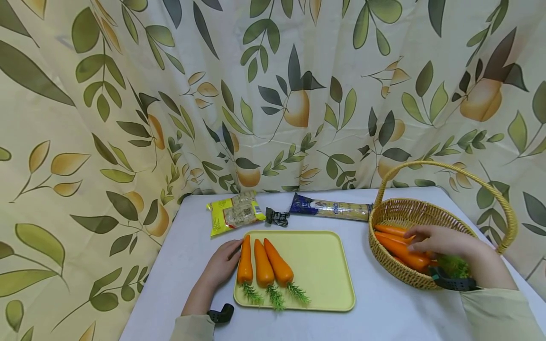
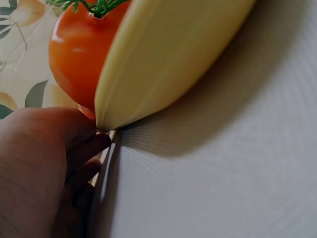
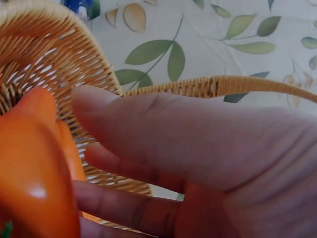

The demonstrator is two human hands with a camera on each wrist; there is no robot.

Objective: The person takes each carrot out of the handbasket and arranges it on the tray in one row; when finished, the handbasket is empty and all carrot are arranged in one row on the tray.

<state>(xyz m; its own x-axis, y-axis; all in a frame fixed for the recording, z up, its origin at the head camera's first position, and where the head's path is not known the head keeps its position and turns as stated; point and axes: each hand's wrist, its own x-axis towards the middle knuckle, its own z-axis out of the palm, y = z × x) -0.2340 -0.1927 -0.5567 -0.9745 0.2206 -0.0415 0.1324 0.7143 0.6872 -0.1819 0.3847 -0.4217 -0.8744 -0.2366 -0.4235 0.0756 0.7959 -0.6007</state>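
Note:
My left hand (image 1: 222, 266) is at the left side of a pale yellow tray (image 1: 320, 270). In the left wrist view its thumb and fingertips meet at the tray's rim (image 2: 148, 84), pinching it. Three orange carrots with green tops lie on the tray: a left carrot (image 1: 245, 265) close by that hand, a middle carrot (image 1: 263, 265) and a right carrot (image 1: 278, 265). My right hand (image 1: 443, 241) reaches into a wicker basket (image 1: 384, 265) that holds several carrots (image 1: 401, 251). In the right wrist view its thumb stands apart from the fingers, which reach beside a carrot (image 3: 34, 173).
Behind the tray lie a yellow-and-clear food packet (image 1: 236, 214), a small black wrapped item (image 1: 277, 217) and a long blue-ended clear pack (image 1: 332, 208). The basket's tall handle (image 1: 452, 166) arches over the right forearm. A leaf-patterned curtain (image 1: 273, 94) hangs behind the white table (image 1: 384, 312).

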